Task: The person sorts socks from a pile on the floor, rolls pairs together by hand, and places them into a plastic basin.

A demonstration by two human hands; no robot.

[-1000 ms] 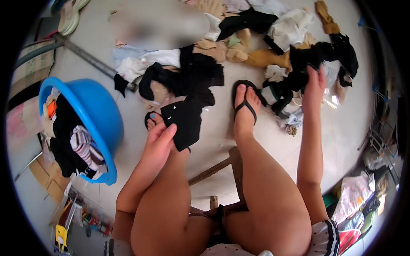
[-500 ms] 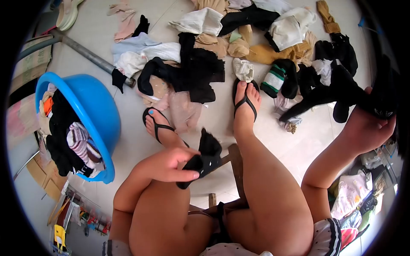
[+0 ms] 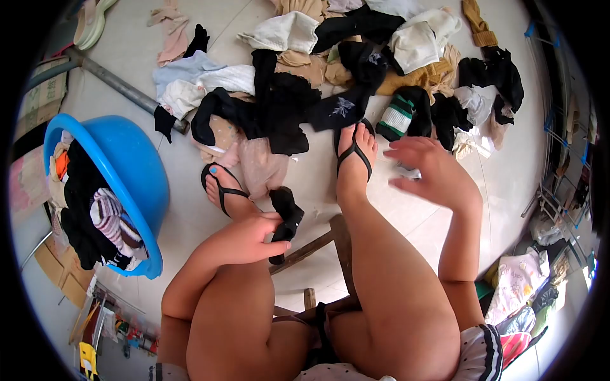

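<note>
Near my left knee, my left hand (image 3: 254, 236) is closed around a small black sock (image 3: 287, 213), which sticks up past the fingers. My right hand (image 3: 435, 173) is over the floor beside my right foot with its fingers apart and nothing in it, slightly blurred. Just beyond it lies a black sock with a green and white striped band (image 3: 398, 119). A black sock with a pale leaf-like emblem (image 3: 343, 108) lies across the pile above my right foot. Around it spread several white, tan and black socks, among them a white sock (image 3: 286, 32) and a brown knitted sock (image 3: 478, 24).
A blue basin (image 3: 143, 171) holding dark, striped and orange clothing tilts at my left. Behind it runs a grey metal pipe (image 3: 121, 86). A wooden stool frame (image 3: 343, 251) shows between my legs. At right are bags (image 3: 518, 282) and a rack with blue parts (image 3: 556, 133).
My right hand has let go of the dark sock it held at far right and moved left. A black emblem sock now lies across the pile. My left hand keeps its black sock.
</note>
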